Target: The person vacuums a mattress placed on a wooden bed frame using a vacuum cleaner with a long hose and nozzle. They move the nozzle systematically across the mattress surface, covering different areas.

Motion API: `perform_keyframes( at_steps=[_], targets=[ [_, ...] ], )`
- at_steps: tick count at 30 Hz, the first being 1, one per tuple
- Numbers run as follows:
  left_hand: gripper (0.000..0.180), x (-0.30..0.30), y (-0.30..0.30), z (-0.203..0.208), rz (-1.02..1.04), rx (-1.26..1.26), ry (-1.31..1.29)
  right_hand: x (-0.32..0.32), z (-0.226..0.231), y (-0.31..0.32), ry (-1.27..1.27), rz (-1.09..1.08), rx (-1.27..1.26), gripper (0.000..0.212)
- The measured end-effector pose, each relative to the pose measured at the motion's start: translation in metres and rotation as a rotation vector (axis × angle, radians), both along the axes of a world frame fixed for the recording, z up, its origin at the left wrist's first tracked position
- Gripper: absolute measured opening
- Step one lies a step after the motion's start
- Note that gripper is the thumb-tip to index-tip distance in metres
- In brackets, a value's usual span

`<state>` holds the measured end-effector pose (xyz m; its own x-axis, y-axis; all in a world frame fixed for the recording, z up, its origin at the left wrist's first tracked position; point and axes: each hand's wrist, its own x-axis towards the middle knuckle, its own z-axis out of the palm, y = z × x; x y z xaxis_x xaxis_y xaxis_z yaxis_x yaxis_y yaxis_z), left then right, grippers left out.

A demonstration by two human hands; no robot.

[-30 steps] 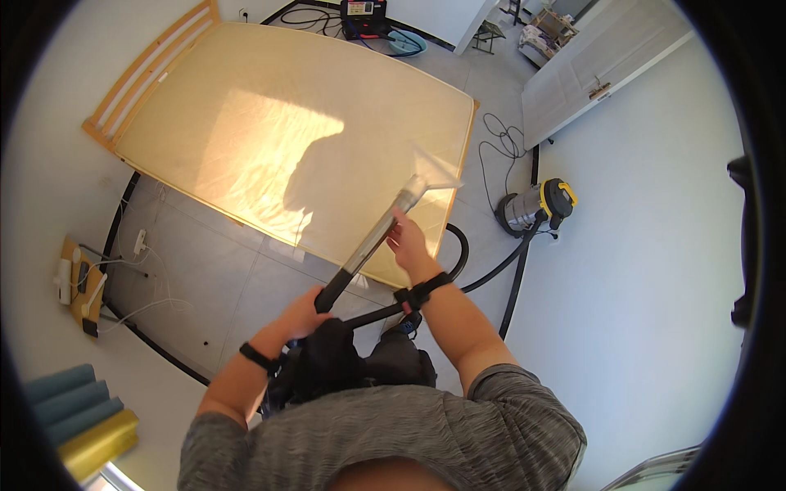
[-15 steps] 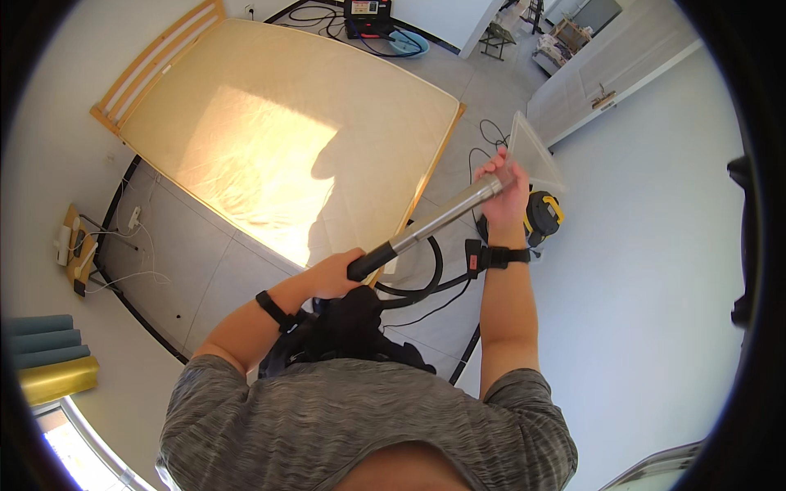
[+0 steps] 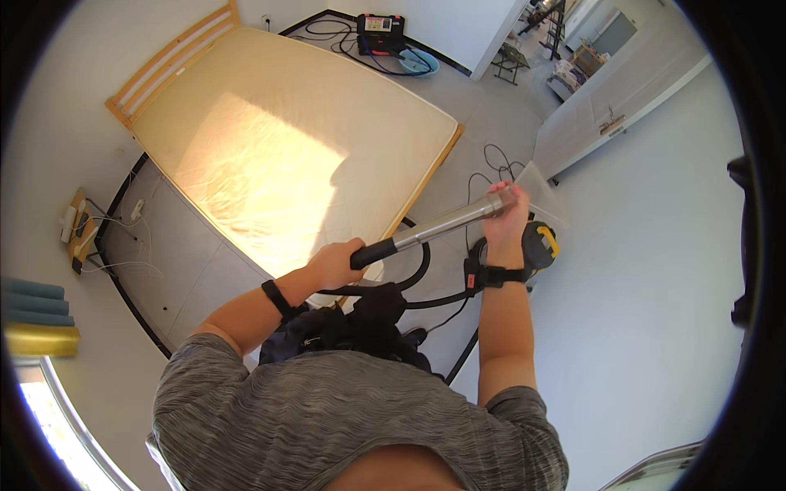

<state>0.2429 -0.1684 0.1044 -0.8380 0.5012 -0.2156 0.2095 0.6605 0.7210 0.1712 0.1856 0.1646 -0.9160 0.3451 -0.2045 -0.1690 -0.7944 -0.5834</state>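
Note:
A vacuum cleaner wand (image 3: pixel 450 222), a metal tube with a black grip, lies slantwise in front of my body. My left hand (image 3: pixel 334 263) is closed round its black end. At the far right end, my right hand (image 3: pixel 509 219) wraps round the neck of a transparent, flared nozzle (image 3: pixel 540 192). From the left-hand end a black hose (image 3: pixel 426 260) loops down. The yellow and black vacuum cleaner (image 3: pixel 539 245) stands on the floor beyond my right wrist, partly hidden by it. Dark straps circle both my wrists.
A bed with a bare cream mattress (image 3: pixel 385 123) fills the left and middle, sunlit in part. An opened black tool case (image 3: pixel 381 37) and a blue basin (image 3: pixel 419 62) stand behind it. An open door (image 3: pixel 614 106) and white wall flank the right. Cables (image 3: pixel 499 159) trail over the floor.
My right hand has come slightly nearer with the nozzle, which has turned and now shows narrower. The wand lies flatter. The whole view has shifted a little.

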Motion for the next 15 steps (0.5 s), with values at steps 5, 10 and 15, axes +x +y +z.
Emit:
perform_keyframes(
  at_steps=[5, 10, 15],
  targets=[
    [0.048, 0.014, 0.107, 0.004, 0.042, 0.001, -0.090, -0.008, -0.003, 0.094, -0.017, 0.058, -0.002, 0.023],
    [0.047, 0.021, 0.179, 0.009, 0.195, -0.003, -0.056, -0.013, 0.035, 0.144, -0.161, -0.052, 0.021, 0.040],
    [0.042, 0.005, 0.202, 0.014, 0.307, 0.025, 0.084, -0.042, 0.046, 0.147, -0.128, 0.046, 0.081, 0.036]
  ],
)
